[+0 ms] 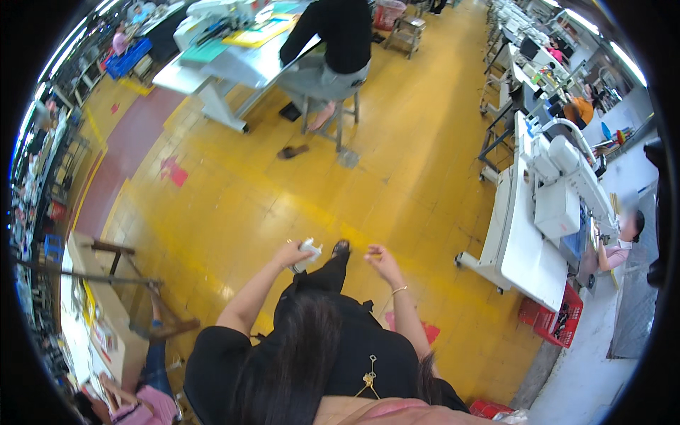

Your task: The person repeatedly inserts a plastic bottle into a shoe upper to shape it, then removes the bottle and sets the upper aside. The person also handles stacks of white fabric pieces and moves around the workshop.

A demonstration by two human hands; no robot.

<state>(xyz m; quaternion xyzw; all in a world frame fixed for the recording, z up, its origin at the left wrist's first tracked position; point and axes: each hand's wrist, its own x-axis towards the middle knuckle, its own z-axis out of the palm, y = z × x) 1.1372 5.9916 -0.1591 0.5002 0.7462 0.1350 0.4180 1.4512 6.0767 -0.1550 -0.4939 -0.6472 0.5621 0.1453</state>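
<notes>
My left hand (287,255) is closed around a small white bundle (309,249), held out in front of my waist. Its kind is too blurred to make out. Out to the right, my right hand (383,265) hangs in the air with its fingers loosely bent and apart, and nothing shows in it. A bracelet (399,289) circles that wrist. Below the hands is the yellow floor (283,191), where one of my dark shoes (341,248) shows.
Ahead, a person in black (340,35) sits on a stool (338,127) at a white machine table (180,79). A white sewing machine table (506,227) stands right, above a red crate (559,319). A wooden-legged table (106,304) is at left. One loose shoe (292,151) lies ahead.
</notes>
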